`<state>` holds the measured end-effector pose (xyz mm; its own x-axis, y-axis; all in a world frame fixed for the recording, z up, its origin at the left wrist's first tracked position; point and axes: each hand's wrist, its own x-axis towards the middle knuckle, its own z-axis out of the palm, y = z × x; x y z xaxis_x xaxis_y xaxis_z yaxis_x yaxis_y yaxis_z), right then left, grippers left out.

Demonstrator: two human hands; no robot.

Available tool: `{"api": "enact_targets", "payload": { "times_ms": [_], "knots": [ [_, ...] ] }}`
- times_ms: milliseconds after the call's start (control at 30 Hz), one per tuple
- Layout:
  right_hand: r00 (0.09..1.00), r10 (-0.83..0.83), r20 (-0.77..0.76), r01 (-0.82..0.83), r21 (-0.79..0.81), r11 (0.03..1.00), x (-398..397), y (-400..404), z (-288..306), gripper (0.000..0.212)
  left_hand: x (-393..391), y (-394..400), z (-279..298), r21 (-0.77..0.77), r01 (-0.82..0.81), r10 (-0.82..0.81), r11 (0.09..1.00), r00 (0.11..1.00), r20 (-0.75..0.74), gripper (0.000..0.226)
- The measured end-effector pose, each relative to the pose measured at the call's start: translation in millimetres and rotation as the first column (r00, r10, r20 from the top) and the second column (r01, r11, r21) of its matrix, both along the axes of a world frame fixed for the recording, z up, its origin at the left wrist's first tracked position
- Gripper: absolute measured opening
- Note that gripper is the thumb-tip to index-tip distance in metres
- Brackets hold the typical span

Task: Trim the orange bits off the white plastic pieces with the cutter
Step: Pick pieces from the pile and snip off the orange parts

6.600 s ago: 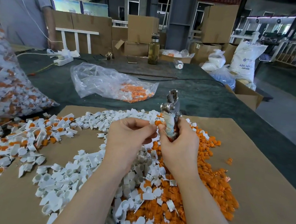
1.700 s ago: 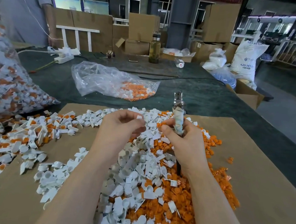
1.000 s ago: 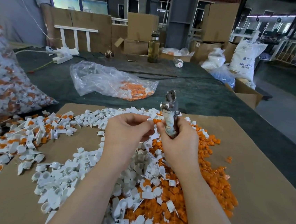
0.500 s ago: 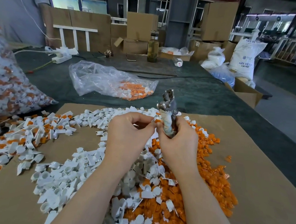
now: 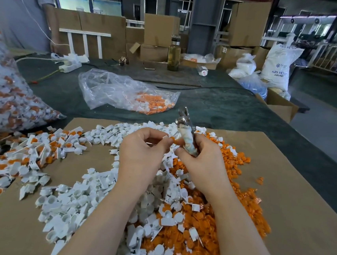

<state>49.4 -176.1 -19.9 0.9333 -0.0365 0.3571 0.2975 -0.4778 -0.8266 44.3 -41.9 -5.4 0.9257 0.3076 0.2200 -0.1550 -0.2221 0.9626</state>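
I see my left hand [image 5: 140, 155] raised over the middle of the cardboard sheet [image 5: 300, 201], its thumb and forefinger curled together and pinching a small white plastic piece [image 5: 165, 137] with an orange bit [image 5: 172, 140] at its right end. My right hand [image 5: 203, 161] sits just beside it, fingers wrapped round the cloth-bound handle of the cutter [image 5: 186, 133], whose metal head points up and away from me; the right thumb reaches left toward the orange bit, and I cannot tell whether it touches.

Below both hands lies a mixed heap: trimmed white pieces [image 5: 78, 201] spread to the left and near side, loose orange offcuts [image 5: 239, 195] banked along the right. Further left on the sheet sits a separate scatter of untrimmed pieces [image 5: 33, 151], white with orange still on them, running up against a big clear sack [image 5: 5, 99] of the same parts at the left edge.

Beyond the cardboard, on the dark green table cover [image 5: 226, 112], a crumpled clear bag [image 5: 121, 90] holds some orange scraps. At the far side stand a glass bottle [image 5: 174, 54] and a white power strip [image 5: 69, 66]; a person in a grey shirt [image 5: 20, 6] stands at the far left
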Motion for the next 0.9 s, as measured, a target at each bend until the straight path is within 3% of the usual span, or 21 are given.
{"api": "enact_targets", "payload": {
  "times_ms": [133, 267, 567, 900],
  "knots": [
    [0.989, 0.097, -0.109, -0.09, 0.063, 0.994, -4.1, -11.1, 5.1, 0.01, 0.4, 3.8, 2.8, -0.184, 0.021, -0.023, 0.983, 1.0, -0.011, 0.013],
    [0.962, 0.182, -0.203, -0.188, -0.01, 0.982, -5.9, -15.4, 9.0, 0.012, 0.5, 5.9, 4.6, -0.277, 0.045, -0.043, 0.96, 0.999, 0.015, 0.013],
    [0.919, 0.296, -0.26, -0.312, -0.022, 0.95, -8.2, -15.5, 10.0, 0.009, 3.0, 7.6, 5.9, -0.287, 0.074, -0.063, 0.955, 0.997, 0.047, 0.01],
    [0.919, 0.285, -0.274, -0.322, -0.1, 0.942, -10.4, -11.2, 10.8, 0.011, 3.3, 12.3, 4.3, -0.291, 0.119, -0.105, 0.949, 0.992, 0.064, 0.012]
  ]
}}
